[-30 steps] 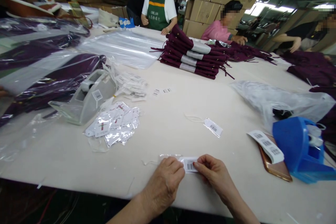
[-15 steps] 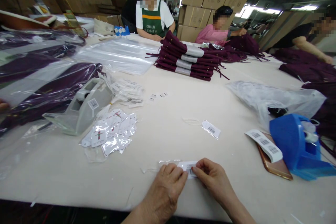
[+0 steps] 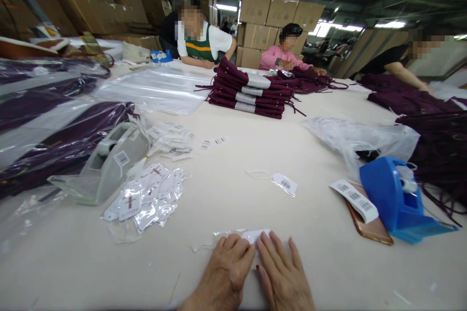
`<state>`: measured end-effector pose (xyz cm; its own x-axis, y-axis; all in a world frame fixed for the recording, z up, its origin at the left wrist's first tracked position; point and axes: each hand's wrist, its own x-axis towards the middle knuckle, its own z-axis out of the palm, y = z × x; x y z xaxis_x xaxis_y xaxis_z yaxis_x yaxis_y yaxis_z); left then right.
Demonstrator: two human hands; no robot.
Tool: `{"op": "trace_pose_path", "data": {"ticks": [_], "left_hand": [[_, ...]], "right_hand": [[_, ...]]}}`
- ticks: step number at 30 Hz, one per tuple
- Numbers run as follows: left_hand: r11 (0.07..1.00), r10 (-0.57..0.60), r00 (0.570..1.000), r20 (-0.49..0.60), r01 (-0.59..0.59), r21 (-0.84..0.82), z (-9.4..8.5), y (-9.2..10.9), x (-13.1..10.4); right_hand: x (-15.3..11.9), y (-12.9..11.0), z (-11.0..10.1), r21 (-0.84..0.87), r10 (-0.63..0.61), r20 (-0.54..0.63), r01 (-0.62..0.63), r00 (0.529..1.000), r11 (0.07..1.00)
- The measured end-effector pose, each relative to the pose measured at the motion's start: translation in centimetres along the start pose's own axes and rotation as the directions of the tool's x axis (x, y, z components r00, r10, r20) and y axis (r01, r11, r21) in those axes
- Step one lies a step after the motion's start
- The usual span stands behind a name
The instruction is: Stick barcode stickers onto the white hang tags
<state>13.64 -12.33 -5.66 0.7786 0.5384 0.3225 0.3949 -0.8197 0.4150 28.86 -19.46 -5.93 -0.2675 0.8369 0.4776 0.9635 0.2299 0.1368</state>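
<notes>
A packing hall stacked with cardboard boxes (image 3: 280, 9); your white table (image 3: 233, 165) runs through it.

Your left hand (image 3: 224, 272) and right hand (image 3: 280, 274) lie flat, side by side, fingers spread and gripping nothing; both press on a small white tag (image 3: 253, 235) in a clear sleeve at the near edge; another tag (image 3: 284, 183) lies farther out; a blue tape dispenser (image 3: 396, 199) sits to your right, a grey tape dispenser (image 3: 105, 165) to your left.

A grey tape dispenser (image 3: 105, 167) and tags (image 3: 146, 194) lie left; a blue dispenser (image 3: 392, 199) and phone (image 3: 368, 226) right; folded garments (image 3: 248, 92) behind.
</notes>
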Motion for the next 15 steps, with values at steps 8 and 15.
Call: {"op": "trace_pose_path", "data": {"ticks": [8, 15], "left_hand": [[0.998, -0.054, 0.996, -0.067, 0.051, -0.046, 0.1, -0.1, 0.1], [0.993, -0.107, 0.971, -0.214, 0.114, 0.020, -2.0, -1.4, -0.8]], "right_hand": [[-0.3, 0.0, -0.4, -0.041, -0.025, 0.064, 0.027, 0.998, 0.999], [-2.0, 1.0, 0.7, -0.147, 0.192, 0.053, -0.183, 0.980, 0.972]]}}
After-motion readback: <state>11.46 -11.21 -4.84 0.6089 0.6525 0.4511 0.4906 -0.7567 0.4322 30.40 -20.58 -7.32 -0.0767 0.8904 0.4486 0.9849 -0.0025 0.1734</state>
